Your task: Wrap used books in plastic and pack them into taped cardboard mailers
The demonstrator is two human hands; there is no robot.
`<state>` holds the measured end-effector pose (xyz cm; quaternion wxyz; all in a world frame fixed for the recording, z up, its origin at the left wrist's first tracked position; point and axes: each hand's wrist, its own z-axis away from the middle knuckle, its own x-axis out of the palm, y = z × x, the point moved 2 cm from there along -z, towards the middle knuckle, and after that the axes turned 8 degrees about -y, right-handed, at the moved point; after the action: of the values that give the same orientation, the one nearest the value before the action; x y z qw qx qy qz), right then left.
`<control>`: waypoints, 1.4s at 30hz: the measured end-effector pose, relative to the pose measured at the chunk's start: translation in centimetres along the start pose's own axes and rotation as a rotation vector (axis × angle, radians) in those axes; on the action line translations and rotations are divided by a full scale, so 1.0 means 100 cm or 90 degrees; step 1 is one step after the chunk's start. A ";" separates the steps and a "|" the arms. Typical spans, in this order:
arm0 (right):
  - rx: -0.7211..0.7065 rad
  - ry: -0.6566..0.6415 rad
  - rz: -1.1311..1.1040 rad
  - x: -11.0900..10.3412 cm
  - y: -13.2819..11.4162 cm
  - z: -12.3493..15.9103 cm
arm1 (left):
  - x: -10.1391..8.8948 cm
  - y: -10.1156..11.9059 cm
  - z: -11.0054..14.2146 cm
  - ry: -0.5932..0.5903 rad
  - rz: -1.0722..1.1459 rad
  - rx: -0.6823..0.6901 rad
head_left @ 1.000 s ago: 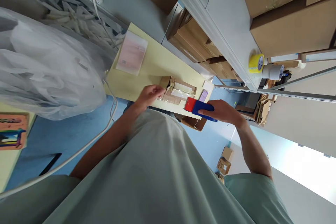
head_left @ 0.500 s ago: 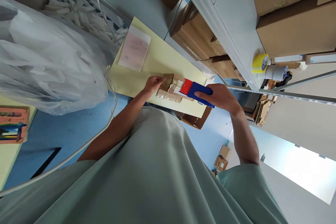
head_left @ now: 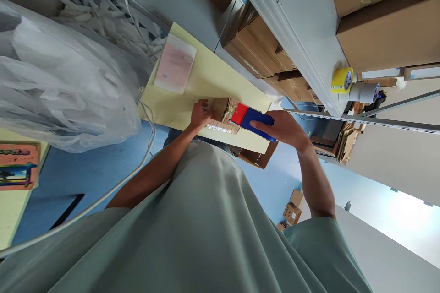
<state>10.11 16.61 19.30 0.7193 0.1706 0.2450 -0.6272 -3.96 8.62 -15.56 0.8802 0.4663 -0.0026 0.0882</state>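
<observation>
Two hands, one red-and-blue tool, one taped cardboard box. The right hand (head_left: 283, 124) is closed around the blue end of the red-and-blue tool (head_left: 250, 118), which lies over the cardboard box (head_left: 219, 109) on the yellow table (head_left: 206, 73) — red end toward the left hand (head_left: 200, 113), long axis slanting down rightward in view. The left hand's fingers bend at the box's left end; whether they grip cannot be told. Two tape rolls (head_left: 341, 80) sit on the shelf (head_left: 309, 41).

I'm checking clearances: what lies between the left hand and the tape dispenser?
The head view shows a taped cardboard box there, partly behind the tape dispenser.
</observation>
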 end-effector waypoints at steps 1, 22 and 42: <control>-0.001 0.009 0.007 0.000 0.001 0.001 | -0.002 0.004 0.005 -0.022 -0.008 0.027; 0.014 -0.031 0.150 0.017 0.076 -0.018 | 0.004 0.050 0.012 -0.207 -0.457 0.301; -0.076 -0.084 0.083 0.062 0.152 -0.116 | 0.022 0.037 0.049 0.006 -0.314 0.135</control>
<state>24.07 20.25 5.33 0.7823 0.1011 0.2223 -0.5731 -1.99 7.00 -9.54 0.8212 0.5421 0.1246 -0.1270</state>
